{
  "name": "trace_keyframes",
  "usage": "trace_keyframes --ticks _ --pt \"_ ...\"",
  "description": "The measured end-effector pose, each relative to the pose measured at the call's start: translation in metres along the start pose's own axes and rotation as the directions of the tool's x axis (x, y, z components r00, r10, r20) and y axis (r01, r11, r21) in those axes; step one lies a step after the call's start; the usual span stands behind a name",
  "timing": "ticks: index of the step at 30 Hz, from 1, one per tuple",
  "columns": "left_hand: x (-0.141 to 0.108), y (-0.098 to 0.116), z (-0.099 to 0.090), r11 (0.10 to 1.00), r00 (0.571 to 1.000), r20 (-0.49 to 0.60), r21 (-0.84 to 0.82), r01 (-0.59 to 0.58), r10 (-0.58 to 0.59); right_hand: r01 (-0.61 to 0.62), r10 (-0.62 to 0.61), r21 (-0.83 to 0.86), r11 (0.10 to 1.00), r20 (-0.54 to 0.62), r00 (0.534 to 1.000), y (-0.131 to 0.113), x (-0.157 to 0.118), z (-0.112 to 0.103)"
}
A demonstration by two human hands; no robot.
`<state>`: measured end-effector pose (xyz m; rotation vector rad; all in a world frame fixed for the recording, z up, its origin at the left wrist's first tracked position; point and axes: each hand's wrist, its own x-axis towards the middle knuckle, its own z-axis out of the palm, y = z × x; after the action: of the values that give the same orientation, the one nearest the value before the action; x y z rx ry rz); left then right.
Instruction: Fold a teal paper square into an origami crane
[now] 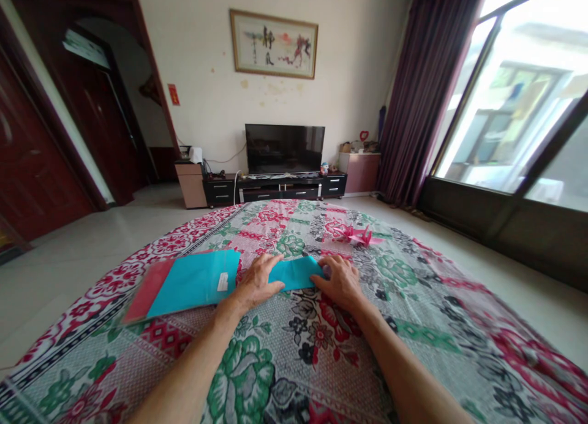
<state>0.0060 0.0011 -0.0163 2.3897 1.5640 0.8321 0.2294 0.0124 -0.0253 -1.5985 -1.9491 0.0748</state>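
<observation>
A folded strip of blue paper (294, 273) lies on the patterned tablecloth between my hands. My left hand (257, 281) holds its left end, thumb at the near edge and fingers at the far edge. At the right end my right hand (340, 281) grips the paper, its thumb on the near corner and the fingers curled over. Beside my left hand is a clear plastic sleeve with blue sheets (193, 284) and red sheets (149, 286), a white label on it. Pink folded-paper figures (361, 234), shaped like cranes, stand beyond my right hand.
The round table is covered by a flowered tablecloth (248, 375). Past its far edge stand a low black cabinet (280, 191) and a television (285, 149). A framed picture (275, 44) hangs on the wall. Purple curtains (420, 93) and a window are at the right.
</observation>
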Motion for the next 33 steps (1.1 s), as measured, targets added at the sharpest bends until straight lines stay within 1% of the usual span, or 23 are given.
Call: trace_keyframes --ticks 2,4,6,8,9,10,12,14,15,17,19,20,21,23,25,27,28,30,31,32,33 --pt "0.001 0.001 0.0 0.998 0.999 -0.052 -0.054 0.013 -0.016 0.01 -0.006 0.103 0.995 -0.034 0.999 0.003 0.004 0.002" --pt "0.003 0.001 -0.001 0.985 0.994 -0.079 -0.159 0.061 -0.074 0.013 -0.001 0.248 0.969 -0.049 0.999 0.004 0.007 0.005" --pt "0.005 0.0 -0.002 0.948 0.985 -0.095 -0.297 0.11 -0.144 0.003 0.013 0.418 0.908 -0.036 0.999 0.005 0.009 0.008" --pt "0.006 -0.001 -0.004 0.88 0.966 -0.116 -0.448 0.155 -0.229 -0.021 0.034 0.585 0.811 -0.012 0.999 0.006 0.011 0.011" --pt "0.006 -0.001 -0.004 0.826 0.953 -0.112 -0.534 0.18 -0.28 -0.027 0.041 0.657 0.754 -0.006 0.999 0.007 0.011 0.013" --pt "0.007 -0.001 -0.004 0.753 0.938 -0.088 -0.624 0.21 -0.334 -0.031 0.048 0.715 0.699 -0.004 0.999 0.007 0.012 0.014" --pt "0.007 -0.001 -0.004 0.565 0.912 0.013 -0.781 0.266 -0.411 -0.033 0.067 0.782 0.623 -0.011 0.998 0.008 0.012 0.016" --pt "0.007 0.0 -0.003 0.393 0.899 0.112 -0.872 0.293 -0.423 -0.033 0.09 0.793 0.608 -0.027 0.996 0.008 0.013 0.017" --pt "0.008 0.0 -0.002 0.331 0.897 0.142 -0.896 0.296 -0.418 -0.036 0.101 0.787 0.616 -0.033 0.994 0.008 0.013 0.016" --pt "0.008 0.001 -0.002 0.243 0.893 0.168 -0.926 0.288 -0.417 -0.039 0.117 0.777 0.629 -0.045 0.992 0.006 0.012 0.014" --pt "0.01 0.002 -0.002 0.204 0.886 0.159 -0.941 0.27 -0.435 -0.019 0.118 0.798 0.602 -0.066 0.991 0.004 0.012 0.01" --pt "0.01 0.002 -0.002 0.206 0.882 0.146 -0.943 0.261 -0.447 -0.003 0.116 0.819 0.574 -0.077 0.99 0.002 0.012 0.008" --pt "0.01 0.002 -0.001 0.227 0.88 0.12 -0.942 0.247 -0.459 0.008 0.114 0.843 0.537 -0.082 0.99 0.001 0.012 0.007" --pt "0.011 0.001 0.0 0.311 0.882 0.039 -0.927 0.207 -0.47 -0.005 0.126 0.9 0.436 -0.056 0.99 -0.003 0.011 0.005" --pt "0.011 0.0 0.002 0.436 0.886 -0.055 -0.884 0.171 -0.46 -0.076 0.168 0.951 0.299 0.026 0.986 -0.007 0.01 0.003" --pt "0.012 0.0 0.003 0.608 0.885 -0.151 -0.775 0.17 -0.44 -0.173 0.187 0.977 0.125 0.148 0.971 -0.01 0.009 0.001" --pt "0.012 0.001 0.003 0.698 0.884 -0.2 -0.694 0.176 -0.422 -0.226 0.172 0.973 0.035 0.217 0.961 -0.013 0.009 -0.001" --pt "0.012 0.003 0.002 0.843 0.877 -0.314 -0.511 0.166 -0.363 -0.344 0.074 0.929 -0.135 0.355 0.932 -0.018 0.008 -0.005" --pt "0.012 0.005 0.002 0.89 0.871 -0.37 -0.431 0.147 -0.323 -0.404 0.008 0.893 -0.199 0.413 0.911 -0.021 0.007 -0.006" --pt "0.012 0.008 0.002 0.922 0.864 -0.418 -0.367 0.121 -0.28 -0.458 -0.064 0.855 -0.241 0.457 0.887 -0.025 0.005 -0.008" --pt "0.012 0.01 0.002 0.944 0.857 -0.458 -0.317 0.091 -0.237 -0.497 -0.134 0.827 -0.262 0.479 0.868 -0.03 0.004 -0.008"
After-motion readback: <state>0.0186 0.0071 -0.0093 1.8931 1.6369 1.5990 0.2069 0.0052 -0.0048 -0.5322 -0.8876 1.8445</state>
